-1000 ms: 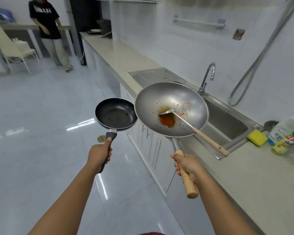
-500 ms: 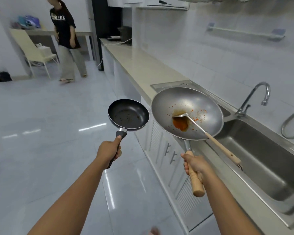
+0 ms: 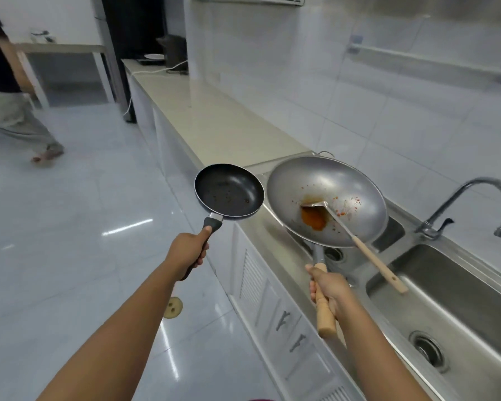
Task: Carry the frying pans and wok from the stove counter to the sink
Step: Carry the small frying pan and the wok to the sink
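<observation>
My left hand (image 3: 187, 251) grips the dark handle of a small black frying pan (image 3: 229, 191), held level over the floor beside the counter edge. My right hand (image 3: 329, 290) holds the wooden handle of a steel wok (image 3: 324, 195) that hangs over the left part of the steel sink (image 3: 457, 311). Orange sauce sits in the wok's bottom. A metal spatula (image 3: 359, 241) with a wooden handle lies in the wok, its handle sticking out over the basin. The two pans nearly touch at their rims.
A chrome faucet (image 3: 475, 209) stands behind the basin at the right. A long beige countertop (image 3: 209, 117) runs away along the tiled wall to a dark appliance at its far end. White cabinets are below. A person (image 3: 9, 91) walks on the glossy floor at far left.
The sink has come closer and now lies under my right hand; the wok has moved over its left part. The person at the back has shifted to the left edge of view.
</observation>
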`<action>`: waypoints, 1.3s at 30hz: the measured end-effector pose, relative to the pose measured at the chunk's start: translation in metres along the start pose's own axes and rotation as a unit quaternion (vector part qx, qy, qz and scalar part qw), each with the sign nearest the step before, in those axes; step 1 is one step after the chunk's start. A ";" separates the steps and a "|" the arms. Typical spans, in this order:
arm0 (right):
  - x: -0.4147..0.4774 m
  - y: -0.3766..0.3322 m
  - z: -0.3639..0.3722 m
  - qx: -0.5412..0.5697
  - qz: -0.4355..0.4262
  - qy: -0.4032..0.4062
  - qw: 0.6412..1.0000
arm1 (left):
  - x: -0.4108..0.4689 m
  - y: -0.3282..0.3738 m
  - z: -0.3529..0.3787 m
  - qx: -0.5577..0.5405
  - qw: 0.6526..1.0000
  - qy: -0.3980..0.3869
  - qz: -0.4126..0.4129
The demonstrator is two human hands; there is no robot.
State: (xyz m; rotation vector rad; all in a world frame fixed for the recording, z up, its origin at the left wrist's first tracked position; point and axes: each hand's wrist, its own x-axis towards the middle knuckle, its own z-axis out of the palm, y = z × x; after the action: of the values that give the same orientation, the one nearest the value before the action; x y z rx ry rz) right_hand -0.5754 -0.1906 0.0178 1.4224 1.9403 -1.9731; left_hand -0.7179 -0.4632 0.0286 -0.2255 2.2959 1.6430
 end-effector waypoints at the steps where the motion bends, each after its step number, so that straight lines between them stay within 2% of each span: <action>1: 0.011 -0.009 0.006 0.005 0.003 0.004 1.000 | 0.019 0.008 0.003 0.001 1.000 -0.010 0.001; 8: 0.086 -0.063 0.059 0.046 0.033 0.041 0.998 | 0.165 0.058 0.026 0.019 0.996 -0.083 0.007; 19: 0.179 -0.136 0.153 0.145 0.080 0.152 0.974 | 0.383 0.120 0.067 0.090 0.977 -0.192 0.024; 28: 0.218 -0.179 0.176 0.196 0.072 0.186 0.960 | 0.467 0.136 0.125 0.102 0.962 -0.249 0.039; 39: 0.241 -0.188 0.214 0.217 0.089 0.216 0.948 | 0.525 0.138 0.150 0.142 0.946 -0.283 0.075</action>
State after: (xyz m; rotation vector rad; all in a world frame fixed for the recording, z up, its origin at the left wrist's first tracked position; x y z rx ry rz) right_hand -0.9464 -0.1885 -0.0217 2.2121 1.4645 -2.2367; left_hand -1.2300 -0.2496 -0.0691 0.4411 2.0855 1.2018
